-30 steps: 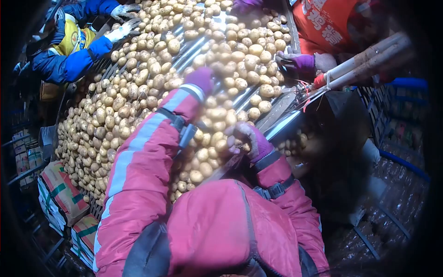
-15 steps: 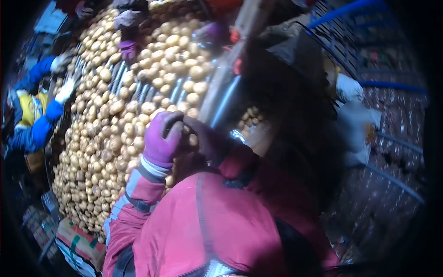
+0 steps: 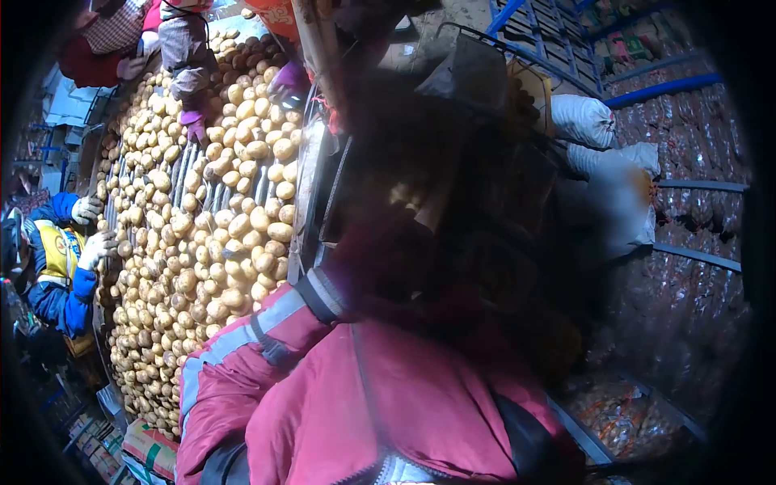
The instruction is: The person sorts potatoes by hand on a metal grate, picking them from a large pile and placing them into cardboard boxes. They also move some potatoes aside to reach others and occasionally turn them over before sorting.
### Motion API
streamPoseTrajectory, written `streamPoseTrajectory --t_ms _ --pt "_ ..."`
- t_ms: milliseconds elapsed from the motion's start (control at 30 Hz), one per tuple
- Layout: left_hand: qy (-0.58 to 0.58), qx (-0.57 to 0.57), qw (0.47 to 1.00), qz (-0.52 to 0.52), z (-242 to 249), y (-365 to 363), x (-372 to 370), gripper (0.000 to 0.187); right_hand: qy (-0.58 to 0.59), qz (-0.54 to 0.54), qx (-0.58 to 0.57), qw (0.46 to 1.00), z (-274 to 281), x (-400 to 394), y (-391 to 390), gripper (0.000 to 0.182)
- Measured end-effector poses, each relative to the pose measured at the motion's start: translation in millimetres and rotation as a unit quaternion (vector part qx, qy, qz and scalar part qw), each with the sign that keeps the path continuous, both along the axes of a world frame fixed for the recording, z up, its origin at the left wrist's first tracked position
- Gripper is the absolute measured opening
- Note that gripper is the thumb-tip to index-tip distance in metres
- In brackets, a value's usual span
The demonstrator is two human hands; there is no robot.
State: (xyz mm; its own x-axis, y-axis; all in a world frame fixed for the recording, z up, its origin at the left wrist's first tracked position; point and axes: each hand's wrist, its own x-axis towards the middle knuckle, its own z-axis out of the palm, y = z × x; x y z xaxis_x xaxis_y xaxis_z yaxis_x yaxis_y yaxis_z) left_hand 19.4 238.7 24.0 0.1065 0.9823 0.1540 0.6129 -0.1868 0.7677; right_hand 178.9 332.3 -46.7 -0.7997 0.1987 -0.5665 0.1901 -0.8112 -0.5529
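Many pale yellow potatoes [image 3: 194, 279] cover a roller table to my left. My left hand [image 3: 365, 271] reaches past the table's right edge into deep shadow. Its grey-and-pink cuff shows, but the gloved fingers are dark and smeared, so what they hold cannot be made out. My right hand is lost in the same dark patch in front of my jacket, and its fingers do not show. A few potatoes [image 3: 402, 195] lie dimly lit in the shadow beyond my hands.
At the left, a person in a blue-and-yellow jacket [image 3: 56, 250] works in white gloves. Another person's purple glove [image 3: 194, 124] touches potatoes at the far end. A wooden post [image 3: 319, 56] rises beside the table. White sacks [image 3: 582, 121] and blue racks [image 3: 550, 44] stand right.
My hands have moved right, off the potatoes and into the shadow past the table's edge. My view has turned, and the person in blue has both hands at the table's left edge.
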Motion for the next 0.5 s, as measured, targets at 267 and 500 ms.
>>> streamPoseTrajectory --t_ms 267,500 --pt "-0.098 0.019 0.975 0.199 1.0 -27.9 6.8 0.045 -0.036 -0.118 0.069 0.990 -14.7 19.1 57.5 0.050" --pt "-0.113 -0.095 0.924 0.353 -25.7 -111.9 -41.5 0.057 -0.039 -0.287 0.197 0.937 -37.4 -25.5 244.2 0.048"
